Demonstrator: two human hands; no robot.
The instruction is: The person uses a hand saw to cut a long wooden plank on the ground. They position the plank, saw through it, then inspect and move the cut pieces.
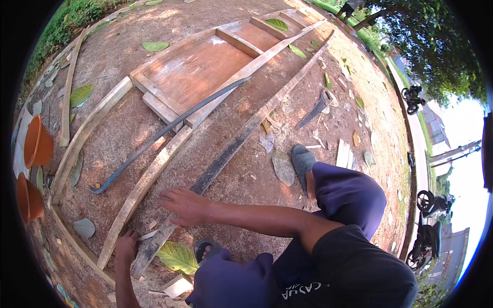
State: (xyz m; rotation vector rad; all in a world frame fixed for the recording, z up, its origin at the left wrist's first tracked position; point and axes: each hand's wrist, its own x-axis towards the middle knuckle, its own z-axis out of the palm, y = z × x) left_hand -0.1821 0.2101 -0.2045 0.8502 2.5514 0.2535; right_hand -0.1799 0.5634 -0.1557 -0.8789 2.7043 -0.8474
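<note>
**Steadying the long batten at its near end**

The right hand point(186, 205) lies flat, fingers spread and together on top of the long dark wooden strip point(241, 138), pressing it down rather than gripping it. The left hand point(126, 245) is just below and to the left of it, curled at the strip's near end; it seems closed on a small pale tool or offcut, though the view there is too poor to be sure. To do this well, the flat hand should bear straight down near the working end so the strip cannot skid sideways, fingers kept clear of whatever the other hand drives.

Just left of the hands runs a pale curved plank point(149, 177), and beyond it a thin black bent strip point(164, 128). Further out sits a shallow wooden frame point(197, 69). To the right of the hands a handsaw point(314, 110) lies on the dirt; far left are two orange pots point(37, 143). A large green leaf point(177, 256) lies beside the left wrist.
</note>
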